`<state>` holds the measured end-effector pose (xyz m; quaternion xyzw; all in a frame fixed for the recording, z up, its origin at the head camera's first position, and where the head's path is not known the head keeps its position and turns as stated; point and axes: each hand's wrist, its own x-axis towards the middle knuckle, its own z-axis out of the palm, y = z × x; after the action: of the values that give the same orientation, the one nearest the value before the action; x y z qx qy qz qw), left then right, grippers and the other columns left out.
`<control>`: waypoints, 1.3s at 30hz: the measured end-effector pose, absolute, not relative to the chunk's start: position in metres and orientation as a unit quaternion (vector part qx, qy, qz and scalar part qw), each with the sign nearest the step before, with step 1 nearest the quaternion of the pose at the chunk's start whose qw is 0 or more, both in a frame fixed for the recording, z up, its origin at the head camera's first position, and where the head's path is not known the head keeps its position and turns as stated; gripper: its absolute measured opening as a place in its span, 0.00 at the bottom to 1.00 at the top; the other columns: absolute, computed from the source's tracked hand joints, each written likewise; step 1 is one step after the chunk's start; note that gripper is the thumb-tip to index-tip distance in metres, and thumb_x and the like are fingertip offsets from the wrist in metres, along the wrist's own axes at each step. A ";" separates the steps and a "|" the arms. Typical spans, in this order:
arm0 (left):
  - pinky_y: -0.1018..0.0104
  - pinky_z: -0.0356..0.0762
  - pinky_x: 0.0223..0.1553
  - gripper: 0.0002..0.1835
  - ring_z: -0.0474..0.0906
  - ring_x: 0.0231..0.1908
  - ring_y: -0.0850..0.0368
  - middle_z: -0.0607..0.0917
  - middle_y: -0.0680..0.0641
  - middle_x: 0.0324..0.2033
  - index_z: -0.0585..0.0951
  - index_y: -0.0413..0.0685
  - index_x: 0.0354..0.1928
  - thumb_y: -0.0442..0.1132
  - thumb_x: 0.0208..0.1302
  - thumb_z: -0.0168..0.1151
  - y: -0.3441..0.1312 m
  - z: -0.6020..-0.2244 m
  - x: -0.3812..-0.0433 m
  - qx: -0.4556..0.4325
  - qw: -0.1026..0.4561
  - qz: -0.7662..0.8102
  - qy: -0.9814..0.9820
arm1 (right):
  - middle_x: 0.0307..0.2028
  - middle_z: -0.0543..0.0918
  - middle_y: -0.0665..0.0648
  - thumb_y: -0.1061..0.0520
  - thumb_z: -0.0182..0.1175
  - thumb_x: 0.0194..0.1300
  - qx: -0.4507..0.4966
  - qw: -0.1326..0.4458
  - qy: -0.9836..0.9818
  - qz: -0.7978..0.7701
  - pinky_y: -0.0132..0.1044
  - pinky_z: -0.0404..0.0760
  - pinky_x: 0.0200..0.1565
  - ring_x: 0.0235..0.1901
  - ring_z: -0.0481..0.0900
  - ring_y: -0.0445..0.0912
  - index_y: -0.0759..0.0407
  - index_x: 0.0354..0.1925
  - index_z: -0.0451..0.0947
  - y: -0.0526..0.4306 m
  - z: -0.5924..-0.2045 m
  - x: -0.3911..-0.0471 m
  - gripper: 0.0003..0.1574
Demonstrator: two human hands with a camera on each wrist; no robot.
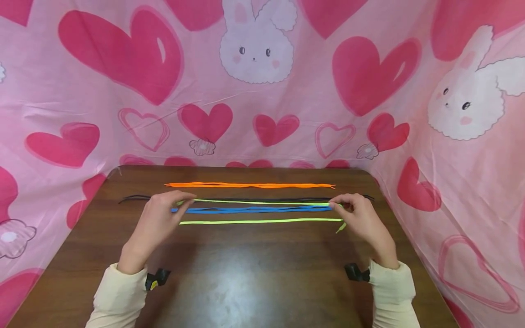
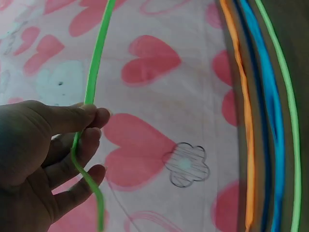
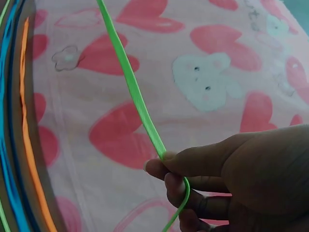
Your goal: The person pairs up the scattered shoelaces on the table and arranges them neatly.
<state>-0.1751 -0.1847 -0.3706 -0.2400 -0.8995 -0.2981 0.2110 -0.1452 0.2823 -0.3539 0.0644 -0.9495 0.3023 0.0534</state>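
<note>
My left hand pinches a flat lime-green shoelace between thumb and forefinger, and its tail hangs past the lower fingers. On the other side, my right hand pinches the same lace between thumb and fingertips. The lace runs taut between both hands, raised above the table. In the head view it passes just over the blue laces. A second strand of lime-green lace lies straight on the table in front of the blue ones. By the right hand dangles a lace tip.
Behind the blue laces lie thin dark laces, the longest of the rows. Farther back is a bundle of orange laces. All rest on a brown wooden table. A pink heart-and-rabbit cloth hangs around its back and sides.
</note>
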 end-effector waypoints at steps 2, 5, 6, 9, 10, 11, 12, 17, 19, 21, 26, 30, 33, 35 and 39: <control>0.45 0.83 0.40 0.11 0.88 0.37 0.45 0.91 0.43 0.36 0.90 0.40 0.41 0.26 0.55 0.74 -0.188 -0.374 -0.176 -0.231 0.207 -0.296 -0.903 | 0.26 0.78 0.54 0.60 0.66 0.68 0.063 0.055 -0.951 0.298 0.39 0.70 0.35 0.32 0.69 0.48 0.61 0.44 0.88 0.287 -0.358 -0.145 0.08; 0.44 0.83 0.41 0.10 0.88 0.39 0.43 0.91 0.42 0.37 0.90 0.39 0.41 0.26 0.56 0.74 -0.195 -0.380 -0.176 -0.221 0.187 -0.299 -0.909 | 0.32 0.86 0.57 0.61 0.66 0.68 0.063 0.067 -0.954 0.284 0.42 0.74 0.37 0.33 0.74 0.49 0.62 0.43 0.88 0.296 -0.364 -0.146 0.08; 0.43 0.83 0.42 0.10 0.88 0.39 0.43 0.91 0.42 0.37 0.89 0.38 0.42 0.26 0.57 0.73 -0.198 -0.382 -0.176 -0.219 0.177 -0.299 -0.912 | 0.35 0.88 0.57 0.62 0.66 0.68 0.064 0.074 -0.956 0.277 0.42 0.75 0.38 0.34 0.76 0.49 0.62 0.43 0.88 0.299 -0.367 -0.146 0.08; 0.43 0.83 0.44 0.12 0.87 0.41 0.41 0.90 0.40 0.40 0.89 0.38 0.44 0.24 0.59 0.70 -0.206 -0.387 -0.177 -0.216 0.142 -0.300 -0.918 | 0.36 0.89 0.60 0.63 0.66 0.66 0.058 0.087 -0.958 0.267 0.40 0.76 0.35 0.32 0.76 0.48 0.63 0.42 0.89 0.309 -0.373 -0.147 0.07; 0.42 0.83 0.44 0.12 0.87 0.42 0.41 0.90 0.39 0.41 0.88 0.38 0.45 0.23 0.59 0.69 -0.209 -0.389 -0.177 -0.214 0.131 -0.299 -0.921 | 0.36 0.89 0.60 0.64 0.67 0.66 0.056 0.090 -0.959 0.263 0.39 0.75 0.34 0.31 0.76 0.48 0.64 0.41 0.89 0.312 -0.375 -0.147 0.07; 0.42 0.83 0.44 0.13 0.87 0.42 0.40 0.90 0.39 0.41 0.88 0.37 0.46 0.22 0.59 0.68 -0.212 -0.391 -0.177 -0.213 0.123 -0.297 -0.923 | 0.36 0.89 0.60 0.64 0.67 0.66 0.055 0.089 -0.960 0.262 0.38 0.74 0.32 0.30 0.74 0.48 0.64 0.41 0.89 0.314 -0.377 -0.147 0.07; 0.42 0.83 0.44 0.14 0.87 0.42 0.40 0.90 0.38 0.42 0.88 0.37 0.47 0.22 0.59 0.68 -0.216 -0.392 -0.177 -0.211 0.114 -0.294 -0.925 | 0.35 0.89 0.60 0.65 0.67 0.66 0.053 0.088 -0.960 0.261 0.37 0.72 0.31 0.29 0.73 0.47 0.64 0.41 0.89 0.317 -0.378 -0.147 0.07; 0.46 0.84 0.39 0.11 0.87 0.37 0.43 0.90 0.38 0.40 0.89 0.37 0.44 0.25 0.59 0.70 -0.232 -0.401 -0.181 -0.195 0.111 -0.285 -0.932 | 0.28 0.85 0.57 0.62 0.66 0.67 0.033 0.067 -0.964 0.254 0.38 0.68 0.29 0.27 0.68 0.47 0.64 0.42 0.88 0.328 -0.386 -0.148 0.08; 0.52 0.83 0.33 0.10 0.86 0.30 0.48 0.90 0.37 0.38 0.89 0.37 0.43 0.27 0.59 0.71 -0.238 -0.403 -0.183 -0.185 0.113 -0.281 -0.935 | 0.23 0.80 0.55 0.62 0.65 0.68 0.024 0.059 -0.966 0.250 0.38 0.68 0.28 0.25 0.67 0.47 0.65 0.43 0.87 0.333 -0.390 -0.149 0.09; 0.57 0.80 0.30 0.09 0.83 0.27 0.52 0.90 0.37 0.37 0.89 0.37 0.43 0.27 0.60 0.71 -0.244 -0.406 -0.185 -0.178 0.112 -0.277 -0.938 | 0.20 0.75 0.53 0.63 0.64 0.69 0.019 0.054 -0.968 0.246 0.37 0.67 0.27 0.24 0.66 0.46 0.67 0.45 0.87 0.337 -0.394 -0.149 0.10; 0.63 0.70 0.26 0.10 0.74 0.24 0.57 0.90 0.38 0.34 0.88 0.35 0.44 0.25 0.61 0.67 -0.256 -0.414 -0.187 -0.171 0.095 -0.260 -0.946 | 0.21 0.77 0.53 0.64 0.63 0.68 0.014 0.047 -0.969 0.241 0.38 0.68 0.27 0.24 0.67 0.46 0.68 0.45 0.86 0.346 -0.402 -0.148 0.10; 0.60 0.73 0.26 0.07 0.75 0.24 0.55 0.89 0.40 0.30 0.89 0.36 0.41 0.28 0.60 0.70 -0.265 -0.421 -0.187 -0.142 0.083 -0.250 -0.954 | 0.26 0.85 0.56 0.60 0.68 0.65 0.004 0.055 -0.970 0.238 0.39 0.73 0.30 0.26 0.74 0.46 0.64 0.37 0.88 0.353 -0.408 -0.148 0.07; 0.57 0.74 0.27 0.04 0.78 0.26 0.53 0.90 0.42 0.30 0.89 0.39 0.36 0.32 0.59 0.73 -0.271 -0.425 -0.186 -0.128 0.080 -0.247 -0.957 | 0.26 0.86 0.54 0.56 0.71 0.63 -0.014 0.054 -0.970 0.235 0.40 0.75 0.31 0.26 0.75 0.46 0.61 0.31 0.88 0.359 -0.415 -0.147 0.09; 0.57 0.73 0.27 0.03 0.78 0.26 0.53 0.89 0.42 0.30 0.89 0.39 0.35 0.32 0.60 0.72 -0.274 -0.428 -0.186 -0.125 0.076 -0.242 -0.959 | 0.24 0.84 0.52 0.53 0.71 0.63 -0.031 0.041 -0.971 0.232 0.39 0.74 0.30 0.26 0.74 0.45 0.60 0.30 0.88 0.363 -0.420 -0.146 0.11; 0.56 0.73 0.27 0.06 0.78 0.27 0.51 0.89 0.36 0.34 0.88 0.36 0.40 0.29 0.62 0.68 -0.277 -0.432 -0.185 -0.118 0.052 -0.230 -0.965 | 0.29 0.86 0.54 0.54 0.66 0.65 -0.043 -0.002 -0.974 0.221 0.42 0.75 0.32 0.29 0.77 0.47 0.60 0.35 0.88 0.370 -0.429 -0.147 0.10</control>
<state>-0.1854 -0.2766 -0.4322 -0.1180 -0.9645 -0.2303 0.0523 -0.1470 0.3702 -0.4291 -0.0433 -0.9743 0.2211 -0.0019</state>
